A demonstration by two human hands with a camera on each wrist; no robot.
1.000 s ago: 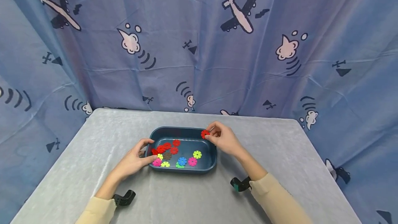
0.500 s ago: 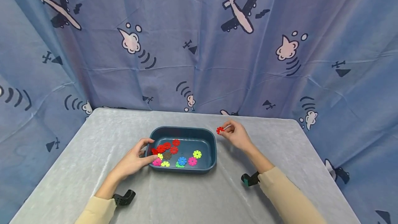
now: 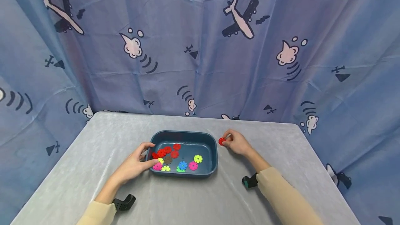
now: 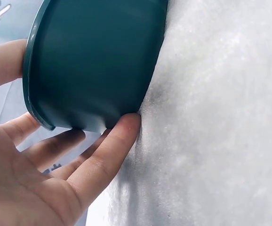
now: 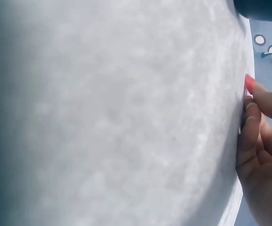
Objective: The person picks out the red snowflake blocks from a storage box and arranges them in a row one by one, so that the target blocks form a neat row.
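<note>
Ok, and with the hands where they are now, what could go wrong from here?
The red piece pinched in the right hand, just outside the tray, could slip, since only its edge seems gripped.
The left hand holds the tray's left end, so a tug there might slide the loose pieces inside.
The red pieces in the tray bunch closely and some overlap, so picking one may drag another along.

Closed in at back and both sides by creased blue-violet curtain (image 3: 237, 68), printed with cartoon airplanes (image 3: 241, 21) and pale puffs (image 3: 286, 55). Furnished with round-cornered table (image 3: 181, 200), covered in pale grey. Lit softly.
</note>
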